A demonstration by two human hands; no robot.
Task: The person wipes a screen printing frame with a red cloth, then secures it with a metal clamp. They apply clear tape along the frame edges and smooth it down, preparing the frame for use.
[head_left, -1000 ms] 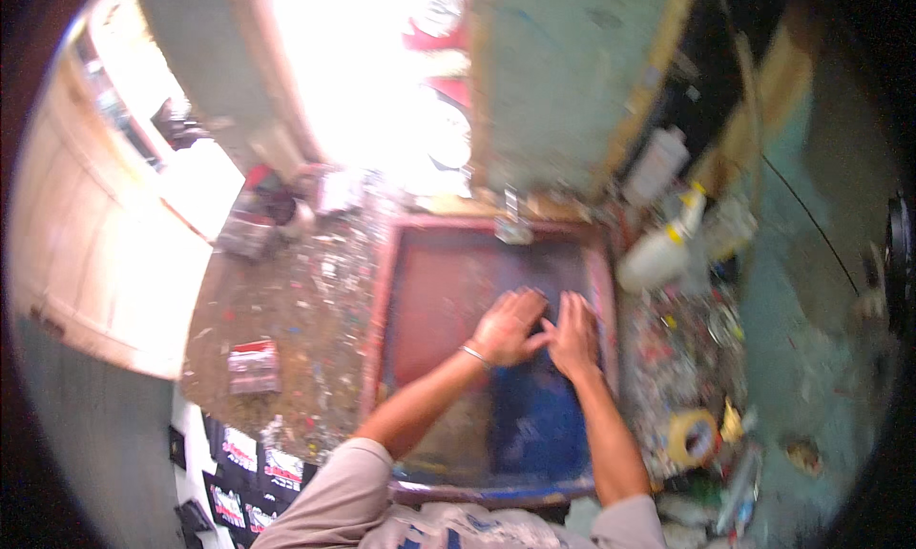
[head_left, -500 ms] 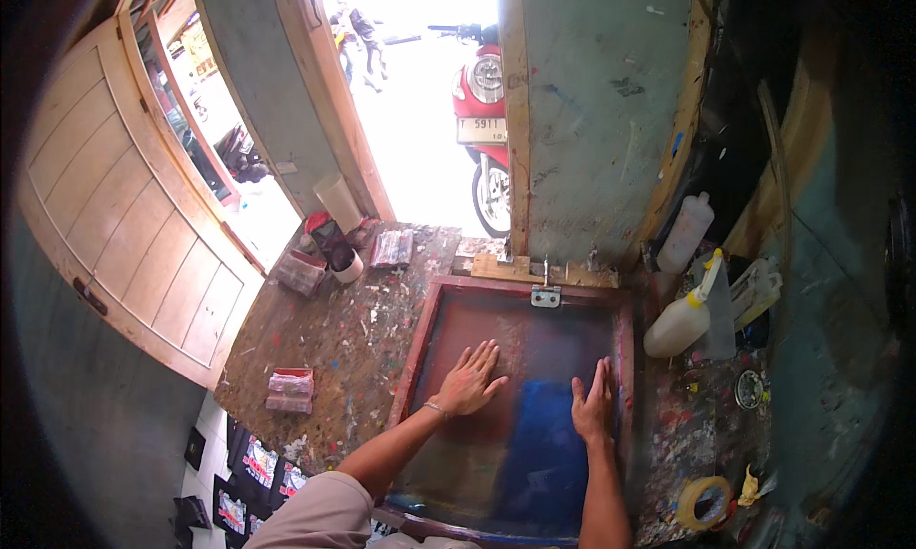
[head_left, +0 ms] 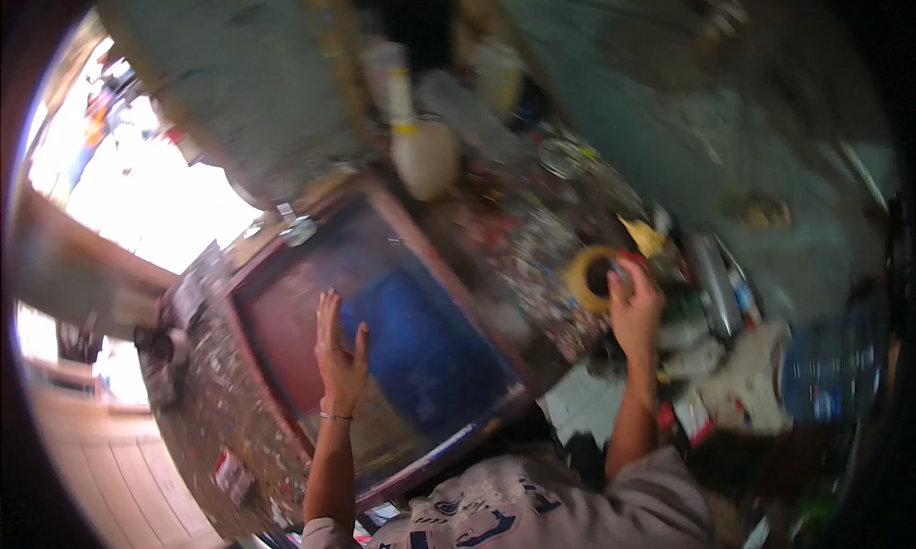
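My left hand [head_left: 342, 356] is open, fingers stretched out, over the mesh of a wooden-framed printing screen [head_left: 272, 396]. The mesh is partly reddish and partly blue, and a metal hinge clamp [head_left: 298, 229] sits at the frame's far edge. Off to the right, my right hand [head_left: 637, 310] is at a roll of yellowish tape [head_left: 580, 280]. Its thumb and fingers close on the roll's right rim; motion blur softens the fingertips. The roll is at the right part of the paint-spattered table [head_left: 534, 253].
A white bottle with a yellow collar [head_left: 425, 158] stands beyond the screen. A yellow scrap [head_left: 644, 236] lies just past the tape. On the right are a large clear blue-tinted water jug [head_left: 832, 372] and assorted clutter. A small reddish block [head_left: 232, 477] sits on the table's left.
My view has swung to the right. My right hand has left the screen's right side and reached the tape roll. My left hand stays over the screen.
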